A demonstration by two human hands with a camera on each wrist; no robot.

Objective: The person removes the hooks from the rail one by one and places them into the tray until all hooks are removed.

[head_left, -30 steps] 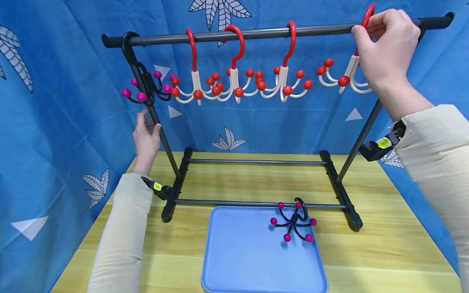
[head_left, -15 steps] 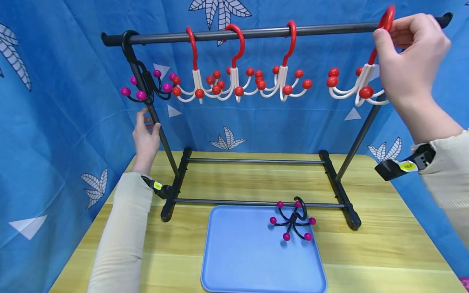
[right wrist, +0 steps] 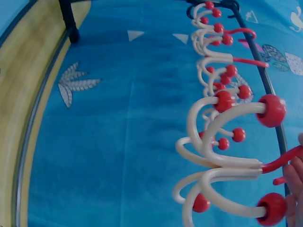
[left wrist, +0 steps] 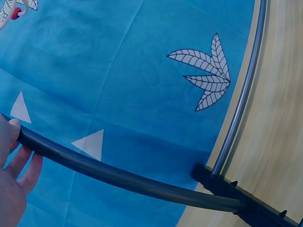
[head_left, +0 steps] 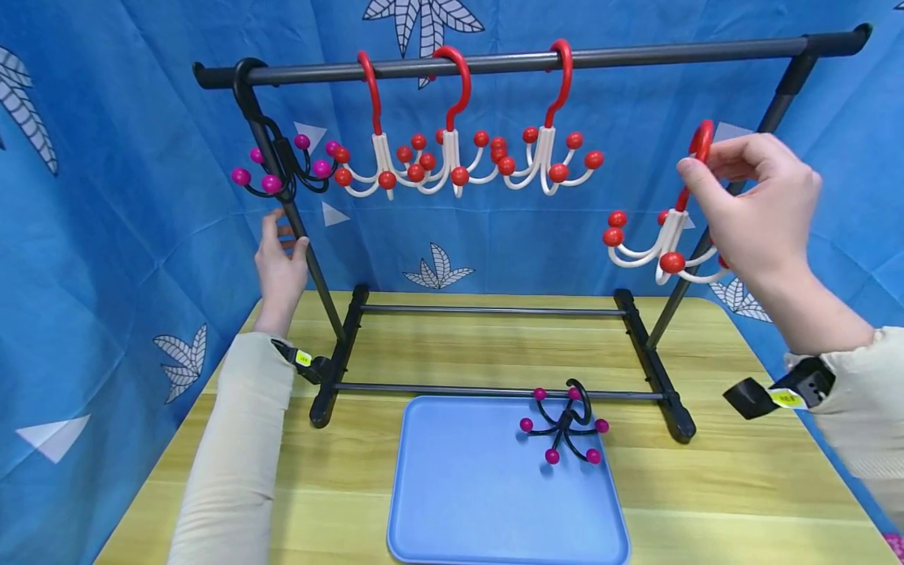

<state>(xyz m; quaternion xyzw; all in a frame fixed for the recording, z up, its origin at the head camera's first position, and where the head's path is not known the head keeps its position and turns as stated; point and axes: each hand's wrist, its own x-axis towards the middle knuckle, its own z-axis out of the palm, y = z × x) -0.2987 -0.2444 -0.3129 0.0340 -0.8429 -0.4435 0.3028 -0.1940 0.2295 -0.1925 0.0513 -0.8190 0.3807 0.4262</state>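
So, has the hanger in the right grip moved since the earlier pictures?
Yes: the red-and-white hanger has gone down in the head view; its hook, earlier level with the rack's top bar, is now below it.

1. The left arm (head_left: 233, 463) reaches forward from the bottom of the head view, its pale sleeve (head_left: 261, 365) ending just short of the bare left wrist (head_left: 274, 320).
2. The left hand (head_left: 279, 271) points fingers upward, the thumb (head_left: 301, 251) opposite them in a loose, curled grip.
3. The right arm (head_left: 872, 424) enters from the right edge, slanting up and leftward; its sleeve stops below the right wrist (head_left: 829, 314).
4. The right hand (head_left: 766, 208) sits higher in the head view, pinching between thumb and bent fingers (head_left: 749, 153).
5. Both hands are well apart; the right wrist view catches only part of the right one, at its edge.
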